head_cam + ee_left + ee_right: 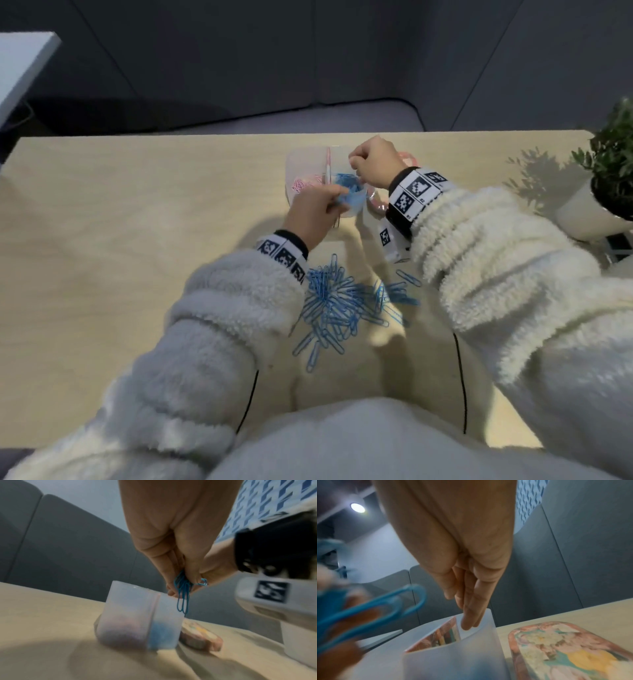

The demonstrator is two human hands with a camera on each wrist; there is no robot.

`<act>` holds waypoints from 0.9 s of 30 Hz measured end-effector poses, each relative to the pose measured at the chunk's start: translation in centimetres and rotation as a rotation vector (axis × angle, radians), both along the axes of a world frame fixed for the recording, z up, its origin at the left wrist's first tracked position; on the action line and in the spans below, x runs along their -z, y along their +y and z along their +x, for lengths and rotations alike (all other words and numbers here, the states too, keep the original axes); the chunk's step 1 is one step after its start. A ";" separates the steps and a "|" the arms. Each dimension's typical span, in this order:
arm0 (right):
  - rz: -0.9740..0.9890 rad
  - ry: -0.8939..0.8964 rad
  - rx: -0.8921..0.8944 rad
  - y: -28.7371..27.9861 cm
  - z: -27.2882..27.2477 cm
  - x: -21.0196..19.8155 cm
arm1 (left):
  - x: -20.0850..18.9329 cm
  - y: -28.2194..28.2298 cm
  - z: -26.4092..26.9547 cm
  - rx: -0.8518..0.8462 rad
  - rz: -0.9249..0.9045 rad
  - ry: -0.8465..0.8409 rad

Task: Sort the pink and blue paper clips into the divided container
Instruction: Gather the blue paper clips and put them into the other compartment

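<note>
A translucent divided container (pixel 301 154) stands at the table's far middle. Pink clips (pixel 305 184) lie in its left compartment and blue clips (pixel 346 180) in its right one. My left hand (pixel 334 202) pinches a bunch of blue clips (pixel 183 592) just above the near rim of the container (pixel 130 601). My right hand (pixel 356 168) hovers over the right compartment; its straight fingers (pixel 469 622) point down inside the container (pixel 453 655) and hold nothing that I can see. A pile of loose blue clips (pixel 339 308) lies on the table between my forearms.
The container's pink patterned lid (pixel 565 653) lies flat on the table just right of it, partly under my right wrist (pixel 376 204). A potted plant (pixel 596 212) stands at the right table edge. A white surface (pixel 20 68) is at the far left, off the table.
</note>
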State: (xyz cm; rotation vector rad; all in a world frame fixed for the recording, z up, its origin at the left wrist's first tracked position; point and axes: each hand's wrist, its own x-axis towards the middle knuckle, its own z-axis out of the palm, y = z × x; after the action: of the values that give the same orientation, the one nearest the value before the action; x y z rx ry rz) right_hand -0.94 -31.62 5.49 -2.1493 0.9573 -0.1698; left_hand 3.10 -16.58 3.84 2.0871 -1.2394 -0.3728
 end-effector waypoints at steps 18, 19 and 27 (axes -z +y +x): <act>0.050 0.244 0.067 3.4 -17.2 7.1 | 1.1 -7.2 2.9 -0.072 0.107 0.157; 0.055 0.304 0.004 3.6 -17.5 7.5 | 1.0 -7.1 2.9 -0.048 0.123 0.124; -0.075 0.451 -0.198 6.5 -17.8 8.4 | 2.8 -3.0 -1.8 0.279 0.144 -0.118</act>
State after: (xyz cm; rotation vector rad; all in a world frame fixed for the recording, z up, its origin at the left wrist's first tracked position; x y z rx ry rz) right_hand -18.74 -25.14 -2.90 -2.3883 0.9839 0.3976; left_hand 1.30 -19.60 1.07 2.0828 -1.6239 -0.4812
